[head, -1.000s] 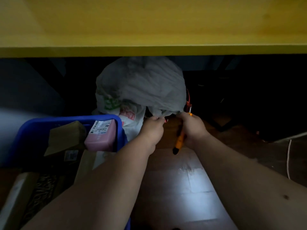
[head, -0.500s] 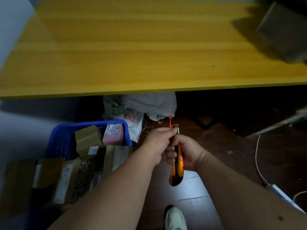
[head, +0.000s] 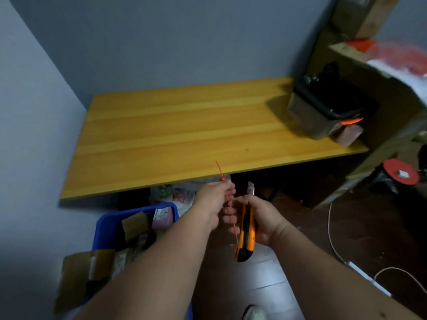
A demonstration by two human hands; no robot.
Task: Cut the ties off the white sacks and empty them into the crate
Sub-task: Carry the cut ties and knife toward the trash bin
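Holding one tie point(head: 227, 199), one knife point(head: 246, 229).

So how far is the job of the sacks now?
One tie looks cut: the left hand pinches a loose red tie, the right hand grips the utility knife, blade out. The blue crate already holds parcels. The white sack under the table is still to be emptied.

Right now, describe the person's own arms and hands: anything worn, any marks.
Both forearms are bare, with no sleeve in view. The left hand and right hand wear no gloves; no ring, watch or wristband shows. The right forearm carries a small dark mole-like spot near the frame's lower right. Nothing else marks either arm.
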